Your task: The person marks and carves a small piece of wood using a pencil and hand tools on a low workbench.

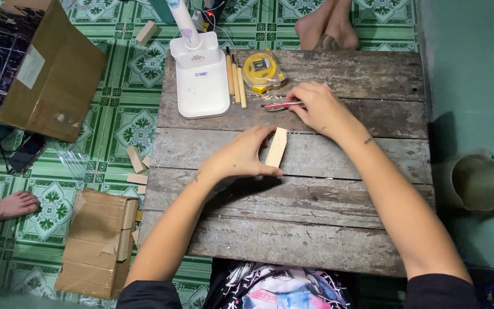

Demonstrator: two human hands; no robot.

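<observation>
fingers of the left hand [241, 157] pinch a wooden block [276, 147]; the right hand [315, 106] fingers grip a red-handled tool [282, 105].

Both arms are bare from the short sleeves down to the fingers. The sleeves are black and show only at the lower edge, one on each upper arm. The shirt [281, 289] is black too, with a printed picture across the chest in white, pink, red and pale blue. The left hand [241, 155] wears no ring, watch or glove; a small dark mark sits on that forearm near the wrist. The right hand [315, 107] is equally bare, with a small dark mark on its forearm just past the wrist.
</observation>
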